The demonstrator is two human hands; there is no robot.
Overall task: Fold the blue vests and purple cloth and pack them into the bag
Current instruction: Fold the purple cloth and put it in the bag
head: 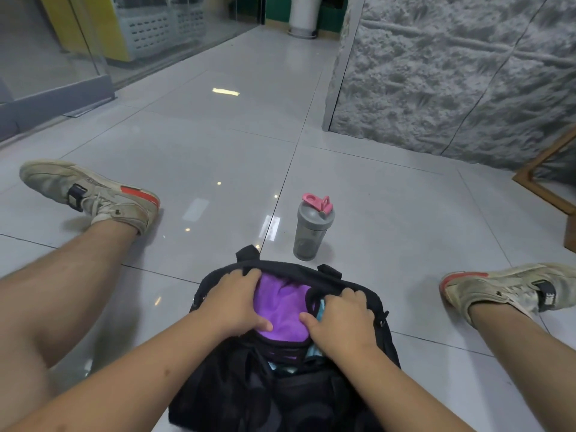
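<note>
A black bag (383,335) lies open on the floor between my legs. The purple cloth (285,310) fills its opening. A sliver of blue vest (321,307) shows under the cloth beside my right hand, and more blue shows lower at the bag's mesh edge. My left hand (232,302) rests on the left side of the cloth, fingers curled over the bag's far rim, thumb on the cloth. My right hand (341,319) presses on the right side, fingers bent down into the bag, thumb on the cloth.
A grey shaker bottle (311,229) with a pink lid stands on the tiled floor just beyond the bag. My sneakers (90,194) lie out to the left and right. A rough grey wall is at the back right, a wooden frame (542,179) beside it.
</note>
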